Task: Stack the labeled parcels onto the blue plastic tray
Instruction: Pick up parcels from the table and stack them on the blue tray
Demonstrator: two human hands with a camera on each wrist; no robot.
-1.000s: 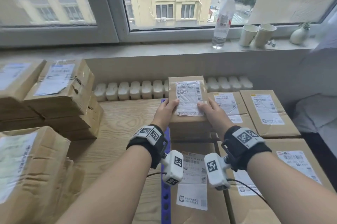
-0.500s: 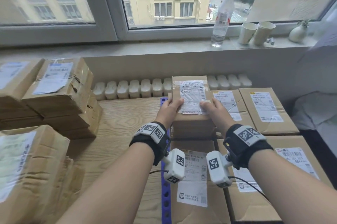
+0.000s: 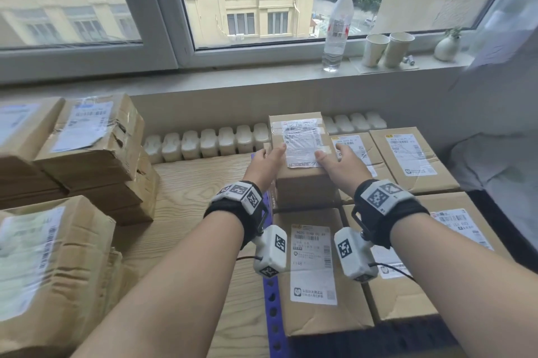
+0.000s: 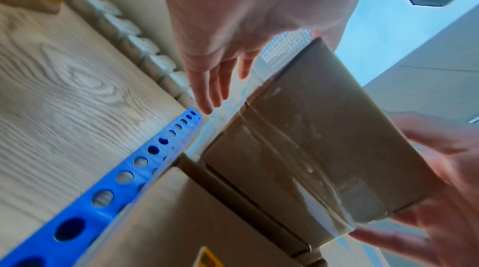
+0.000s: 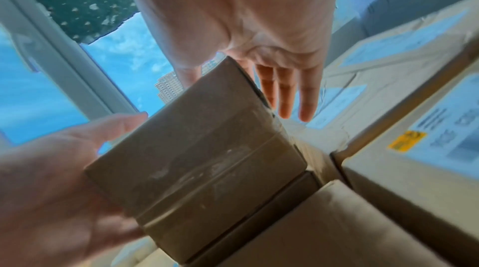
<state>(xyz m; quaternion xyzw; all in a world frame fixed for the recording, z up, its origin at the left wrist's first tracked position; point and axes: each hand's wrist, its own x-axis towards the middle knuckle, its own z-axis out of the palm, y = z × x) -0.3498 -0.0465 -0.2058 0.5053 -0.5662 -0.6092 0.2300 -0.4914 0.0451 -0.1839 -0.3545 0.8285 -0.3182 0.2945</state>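
A brown labeled parcel (image 3: 305,191) (image 4: 311,138) (image 5: 202,158) sits on top of another parcel at the far left of the blue plastic tray (image 3: 273,314) (image 4: 103,199). My left hand (image 3: 266,161) (image 4: 215,46) is at the parcel's left side, with straight fingers a little off the cardboard and the thumb by the top edge. On the right side is my right hand (image 3: 343,159) (image 5: 259,25). Its fingers point straight along the box and its thumb lies on the white label. Neither hand curls round the parcel.
Labeled parcels (image 3: 314,270) (image 3: 407,159) fill the tray in a flat layer. Stacks of parcels (image 3: 87,148) (image 3: 43,270) stand on the wooden table (image 3: 189,197) at the left. A water bottle (image 3: 337,28) and paper cups (image 3: 387,49) stand on the window sill.
The parcel has come down and to the right onto the tray's lower parcel. Both hands have loosened from holding it, and their fingers have straightened at its sides.
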